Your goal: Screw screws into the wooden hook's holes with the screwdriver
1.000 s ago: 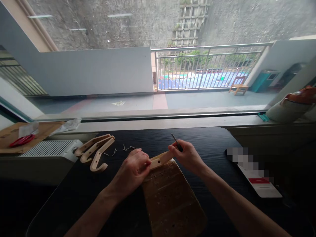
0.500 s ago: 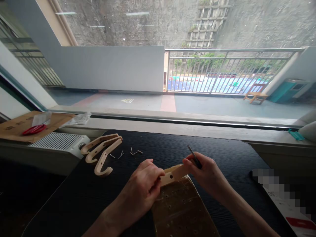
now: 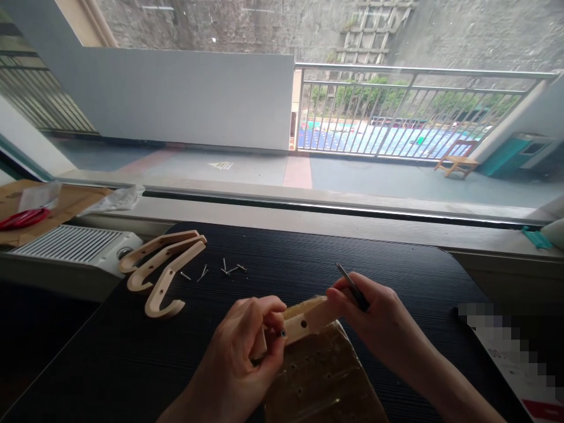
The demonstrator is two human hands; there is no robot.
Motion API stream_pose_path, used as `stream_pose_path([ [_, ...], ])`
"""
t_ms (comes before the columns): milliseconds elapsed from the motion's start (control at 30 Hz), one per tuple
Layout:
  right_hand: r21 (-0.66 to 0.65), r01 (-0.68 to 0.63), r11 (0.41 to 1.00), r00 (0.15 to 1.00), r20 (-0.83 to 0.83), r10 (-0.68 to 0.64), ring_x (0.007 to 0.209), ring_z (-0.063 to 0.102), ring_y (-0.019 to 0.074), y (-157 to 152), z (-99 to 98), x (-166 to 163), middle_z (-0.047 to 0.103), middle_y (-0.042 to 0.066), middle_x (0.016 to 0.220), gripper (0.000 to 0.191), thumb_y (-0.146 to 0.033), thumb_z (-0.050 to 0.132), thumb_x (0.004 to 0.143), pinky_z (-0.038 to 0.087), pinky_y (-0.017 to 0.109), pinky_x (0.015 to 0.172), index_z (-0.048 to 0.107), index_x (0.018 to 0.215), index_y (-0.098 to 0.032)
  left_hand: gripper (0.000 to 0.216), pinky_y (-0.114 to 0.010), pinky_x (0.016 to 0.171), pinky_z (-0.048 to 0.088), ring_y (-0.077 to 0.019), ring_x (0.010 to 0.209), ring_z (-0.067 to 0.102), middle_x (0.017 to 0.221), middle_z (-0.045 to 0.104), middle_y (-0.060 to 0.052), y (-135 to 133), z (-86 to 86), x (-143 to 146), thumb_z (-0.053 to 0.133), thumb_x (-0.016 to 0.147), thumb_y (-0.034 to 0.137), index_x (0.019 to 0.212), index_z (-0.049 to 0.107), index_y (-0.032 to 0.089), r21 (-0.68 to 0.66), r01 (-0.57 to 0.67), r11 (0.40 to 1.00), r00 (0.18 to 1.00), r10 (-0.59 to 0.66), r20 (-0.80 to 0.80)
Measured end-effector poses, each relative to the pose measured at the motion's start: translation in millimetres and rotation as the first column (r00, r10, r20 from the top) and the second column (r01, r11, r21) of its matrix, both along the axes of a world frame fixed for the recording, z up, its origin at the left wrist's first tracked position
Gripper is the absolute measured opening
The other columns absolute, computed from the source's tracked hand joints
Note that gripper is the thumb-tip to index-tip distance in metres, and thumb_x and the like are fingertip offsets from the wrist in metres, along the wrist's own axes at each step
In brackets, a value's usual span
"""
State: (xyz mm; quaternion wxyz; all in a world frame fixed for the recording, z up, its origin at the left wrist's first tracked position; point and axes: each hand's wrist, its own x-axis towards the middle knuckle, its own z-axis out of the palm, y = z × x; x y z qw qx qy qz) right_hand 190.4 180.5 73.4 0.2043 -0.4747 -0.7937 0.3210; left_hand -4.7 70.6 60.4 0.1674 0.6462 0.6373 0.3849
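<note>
A pale wooden hook (image 3: 304, 324) with a dark hole lies across the top of a brown, tape-wrapped block (image 3: 321, 376) pitted with small holes. My left hand (image 3: 247, 346) is closed, thumb and fingers pinching a screw (image 3: 283, 333) whose head shows at the hook's near part. The hook's curved end is partly hidden behind that hand. My right hand (image 3: 365, 305) grips the hook's far end and also holds a slim screwdriver (image 3: 350, 285), its metal tip pointing up and left. Several loose screws (image 3: 227, 270) lie on the black table (image 3: 396, 270).
More wooden hooks (image 3: 167, 276) lie at the table's left. Beyond them stand a white radiator (image 3: 74, 247), cardboard (image 3: 74, 202), red-handled scissors (image 3: 24, 219) and a clear plastic bag (image 3: 117, 200). A white object, partly blurred out (image 3: 497, 358), sits at the right. A window sill (image 3: 264, 214) runs behind.
The view has tilted down and turned slightly. My left fingers have shifted and lifted, so the screw head now shows between them. My right hand keeps hold of the hook and screwdriver.
</note>
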Motion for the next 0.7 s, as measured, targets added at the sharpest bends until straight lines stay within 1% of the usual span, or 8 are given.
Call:
stream_pose_path([
  [200, -0.038, 0.002, 0.999, 1.0, 0.0, -0.003, 0.053, 0.049, 0.0138, 0.2, -1.8, -0.1, 0.057, -0.001, 0.06, 0.024, -0.042, 0.047, 0.082, 0.037, 0.024, 0.048, 0.056, 0.072, -0.022, 0.04, -0.026, 0.063, 0.054, -0.0154, 0.07, 0.063, 0.079, 0.065, 0.002, -2.6, -7.8, -1.0, 0.056, 0.074, 0.016, 0.107, 0.046, 0.035, 0.025, -0.008, 1.0, 0.994, 0.005, 0.111],
  [300, -0.038, 0.011, 0.999, 0.999, 0.034, -0.01, 0.054, 0.052, 0.015, 1.9, -0.2, -0.5, 0.058, -0.001, 0.06, 0.022, -0.044, 0.048, 0.081, 0.04, 0.024, 0.048, 0.058, 0.082, -0.025, 0.033, -0.023, 0.06, 0.053, -0.0142, 0.067, 0.062, 0.077, 0.064, 0.003, -3.6, -8.9, -0.2, 0.055, 0.075, 0.014, 0.101, 0.05, 0.035, 0.026, -0.002, 1.0, 0.984, -0.002, 0.176],
  [367, -0.034, 0.016, 0.999, 0.998, 0.065, -0.014, 0.058, 0.056, 0.0161, 3.9, 3.3, 4.2, 0.063, 0.0, 0.067, 0.027, -0.046, 0.05, 0.079, 0.042, 0.024, 0.051, 0.055, 0.098, -0.028, 0.03, -0.023, 0.06, 0.052, -0.0139, 0.068, 0.062, 0.077, 0.063, 0.003, -4.0, -9.5, -0.2, 0.055, 0.075, 0.012, 0.096, 0.052, 0.033, 0.031, 0.005, 0.999, 0.98, -0.011, 0.2],
  [433, -0.005, 0.016, 1.0, 0.995, 0.094, -0.016, 0.066, 0.06, 0.0168, 5.9, 9.7, 14.1, 0.066, 0.002, 0.082, 0.033, -0.045, 0.048, 0.081, 0.046, 0.024, 0.057, 0.049, 0.11, -0.029, 0.027, -0.022, 0.059, 0.051, -0.0132, 0.067, 0.061, 0.077, 0.062, 0.003, -4.2, -9.8, -0.6, 0.055, 0.075, 0.011, 0.093, 0.053, 0.032, 0.045, 0.012, 0.999, 0.975, -0.022, 0.221],
  [533, 0.089, 0.013, 0.996, 0.988, 0.153, -0.026, 0.075, 0.062, 0.0166, 6.0, 25.3, 32.1, 0.064, 0.004, 0.094, 0.027, -0.039, 0.037, 0.088, 0.048, 0.025, 0.062, 0.046, 0.111, -0.028, 0.024, -0.019, 0.058, 0.049, -0.0112, 0.066, 0.06, 0.077, 0.061, 0.003, -3.8, -9.0, -0.9, 0.054, 0.075, 0.01, 0.091, 0.054, 0.029, 0.031, 0.018, 0.999, 0.973, -0.025, 0.23],
  [600, 0.133, -0.074, 0.988, 0.974, 0.223, 0.043, 0.079, 0.062, 0.0164, 2.5, 38.7, 38.1, 0.063, 0.003, 0.097, 0.025, -0.036, 0.039, 0.088, 0.049, 0.024, 0.065, 0.045, 0.111, -0.028, 0.023, -0.017, 0.058, 0.048, -0.0099, 0.067, 0.059, 0.077, 0.06, 0.004, -3.2, -8.0, -0.6, 0.054, 0.076, 0.01, 0.09, 0.054, 0.027, 0.004, 0.023, 1.0, 0.975, -0.023, 0.223],
  [667, 0.161, -0.229, 0.96, 0.944, 0.276, 0.179, 0.08, 0.063, 0.0146, -3.6, 52.5, 35.8, 0.063, 0.001, 0.098, 0.024, -0.031, 0.043, 0.087, 0.05, 0.022, 0.066, 0.047, 0.11, -0.029, 0.022, -0.016, 0.059, 0.047, -0.0091, 0.068, 0.059, 0.079, 0.059, 0.004, -2.6, -7.5, -0.5, 0.054, 0.077, 0.009, 0.091, 0.053, 0.026, -0.015, 0.037, 0.999, 0.974, -0.033, 0.226],
  [700, 0.177, -0.331, 0.927, 0.917, 0.292, 0.271, 0.08, 0.063, 0.0133, -7.3, 58.8, 31.9, 0.064, 0.0, 0.098, 0.024, -0.028, 0.044, 0.086, 0.05, 0.019, 0.064, 0.048, 0.11, -0.029, 0.022, -0.016, 0.06, 0.047, -0.009, 0.069, 0.059, 0.079, 0.058, 0.004, -2.2, -7.6, -0.7, 0.053, 0.077, 0.009, 0.091, 0.052, 0.026, -0.017, 0.048, 0.999, 0.971, -0.043, 0.234],
])
